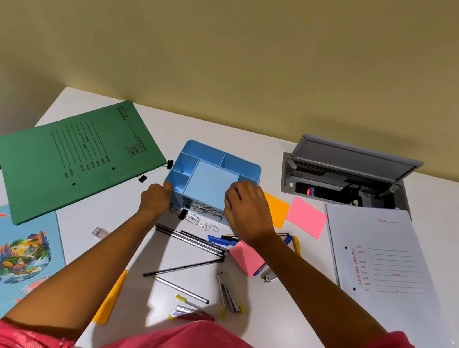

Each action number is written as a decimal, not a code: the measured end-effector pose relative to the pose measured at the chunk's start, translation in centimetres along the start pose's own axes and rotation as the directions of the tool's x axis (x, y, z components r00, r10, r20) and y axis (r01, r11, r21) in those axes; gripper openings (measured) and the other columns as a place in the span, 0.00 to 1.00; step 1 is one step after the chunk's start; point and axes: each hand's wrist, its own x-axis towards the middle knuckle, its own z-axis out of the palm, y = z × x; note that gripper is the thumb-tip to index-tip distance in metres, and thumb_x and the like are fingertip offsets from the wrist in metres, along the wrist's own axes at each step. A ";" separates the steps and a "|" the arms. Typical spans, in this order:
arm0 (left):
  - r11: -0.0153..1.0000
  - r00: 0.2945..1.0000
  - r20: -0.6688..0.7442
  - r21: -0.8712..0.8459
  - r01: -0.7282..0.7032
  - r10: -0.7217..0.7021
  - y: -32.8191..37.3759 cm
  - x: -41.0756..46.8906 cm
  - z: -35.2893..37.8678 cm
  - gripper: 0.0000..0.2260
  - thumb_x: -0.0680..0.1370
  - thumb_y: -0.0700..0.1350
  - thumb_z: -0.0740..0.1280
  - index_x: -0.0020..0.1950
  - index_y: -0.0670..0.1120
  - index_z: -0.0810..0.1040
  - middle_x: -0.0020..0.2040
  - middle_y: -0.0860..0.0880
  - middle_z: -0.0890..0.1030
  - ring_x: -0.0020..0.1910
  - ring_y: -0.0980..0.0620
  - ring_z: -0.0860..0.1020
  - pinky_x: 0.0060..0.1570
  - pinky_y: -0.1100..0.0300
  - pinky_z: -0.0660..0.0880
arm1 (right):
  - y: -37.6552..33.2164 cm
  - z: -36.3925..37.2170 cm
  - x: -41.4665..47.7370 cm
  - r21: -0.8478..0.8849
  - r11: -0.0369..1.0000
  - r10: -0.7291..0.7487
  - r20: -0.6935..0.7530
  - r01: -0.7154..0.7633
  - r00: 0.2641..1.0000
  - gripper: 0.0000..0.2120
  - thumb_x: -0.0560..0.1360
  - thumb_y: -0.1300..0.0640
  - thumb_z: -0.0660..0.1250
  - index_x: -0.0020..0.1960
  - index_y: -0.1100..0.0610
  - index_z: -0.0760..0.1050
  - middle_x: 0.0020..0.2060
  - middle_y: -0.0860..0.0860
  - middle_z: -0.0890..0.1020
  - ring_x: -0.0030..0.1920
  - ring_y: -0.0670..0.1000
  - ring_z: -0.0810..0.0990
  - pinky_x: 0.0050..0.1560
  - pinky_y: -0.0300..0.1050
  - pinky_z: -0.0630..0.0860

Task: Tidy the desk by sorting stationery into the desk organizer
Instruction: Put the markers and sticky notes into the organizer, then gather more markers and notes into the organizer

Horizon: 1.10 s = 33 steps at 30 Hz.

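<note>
Desk (256, 145): white, bears everything.
Green folder (77, 158): left of the desk organizer (253, 166); its print is too skewed to read.
White file (386, 263): right of the organizer; red print "ART NO. 1011 P.T." and "File No."
Blue booklet (4, 260): left of the organizer and nearer the person; badge "NEW".
Desk organizer: blue, mid-desk; the compartments in view look unfilled.
Left hand (155, 200): fingers curled round the organizer's near-left corner.
Right hand (247, 208): curled over its near-right edge.
Pens (192, 238): just on the person's side of the organizer, between the forearms, long axes roughly left-right; the right hand is probably nearer.
Paper clips (203, 223): at the organizer's front foot.
</note>
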 end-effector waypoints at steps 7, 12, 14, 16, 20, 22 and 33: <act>0.992 0.999 0.001 -0.117 0.048 -0.049 -0.8 1.1 0.7 0.23 0.81 0.54 0.52 0.51 0.35 0.74 0.55 0.33 0.79 0.54 0.35 0.78 0.56 0.45 0.76 | -0.3 -0.6 -0.3 0.105 0.993 0.063 -0.026 -0.060 0.998 0.09 0.75 0.53 0.62 0.49 0.57 0.76 0.47 0.53 0.79 0.48 0.54 0.77 0.47 0.48 0.73; 0.989 1.000 0.004 -0.146 0.021 -0.021 -0.7 0.8 0.6 0.23 0.82 0.52 0.52 0.51 0.33 0.76 0.52 0.32 0.79 0.51 0.34 0.78 0.54 0.44 0.76 | -0.3 -1.6 -0.3 0.185 0.979 0.104 -0.067 -0.090 0.992 0.12 0.76 0.50 0.63 0.53 0.57 0.77 0.50 0.52 0.79 0.53 0.53 0.76 0.54 0.47 0.71; 0.986 1.000 0.008 -0.165 0.030 -0.029 -1.0 0.9 0.7 0.24 0.81 0.54 0.52 0.49 0.34 0.76 0.51 0.32 0.79 0.50 0.34 0.78 0.54 0.43 0.77 | -0.3 -2.1 -0.3 0.221 0.967 0.151 -0.107 -0.124 0.983 0.12 0.77 0.51 0.62 0.53 0.57 0.77 0.51 0.53 0.79 0.54 0.53 0.75 0.54 0.47 0.70; 0.986 0.999 0.004 -0.165 0.033 -0.032 -1.3 1.1 0.8 0.24 0.81 0.56 0.52 0.48 0.36 0.75 0.51 0.32 0.79 0.50 0.34 0.79 0.54 0.43 0.77 | 0.0 -2.6 -0.4 0.279 0.940 0.248 -0.158 -0.197 0.956 0.11 0.78 0.54 0.59 0.53 0.58 0.77 0.51 0.53 0.79 0.53 0.52 0.75 0.54 0.45 0.70; 0.983 0.999 0.002 -0.180 0.041 -0.041 -1.9 1.2 1.0 0.24 0.81 0.57 0.52 0.47 0.37 0.75 0.52 0.33 0.79 0.50 0.34 0.79 0.54 0.42 0.77 | 0.9 -2.9 -1.4 0.462 0.809 0.520 -0.275 -0.364 0.809 0.08 0.79 0.63 0.58 0.52 0.62 0.76 0.48 0.55 0.78 0.51 0.51 0.73 0.52 0.38 0.68; 0.976 0.998 0.015 -0.212 0.055 -0.053 -2.5 1.3 1.1 0.25 0.79 0.59 0.52 0.47 0.38 0.75 0.53 0.33 0.79 0.50 0.34 0.79 0.54 0.42 0.77 | 1.6 -2.3 -2.1 0.513 0.751 0.619 -0.330 -0.415 0.713 0.07 0.78 0.67 0.59 0.50 0.66 0.75 0.46 0.57 0.78 0.49 0.51 0.74 0.50 0.37 0.70; 0.965 0.999 0.007 -0.256 0.054 -0.054 -2.5 0.7 1.1 0.23 0.80 0.59 0.53 0.47 0.40 0.74 0.53 0.34 0.79 0.50 0.35 0.79 0.54 0.43 0.77 | 5.6 2.5 -4.5 0.066 0.420 0.840 0.351 -0.905 0.415 0.20 0.77 0.53 0.64 0.60 0.68 0.70 0.56 0.62 0.77 0.58 0.60 0.73 0.57 0.50 0.71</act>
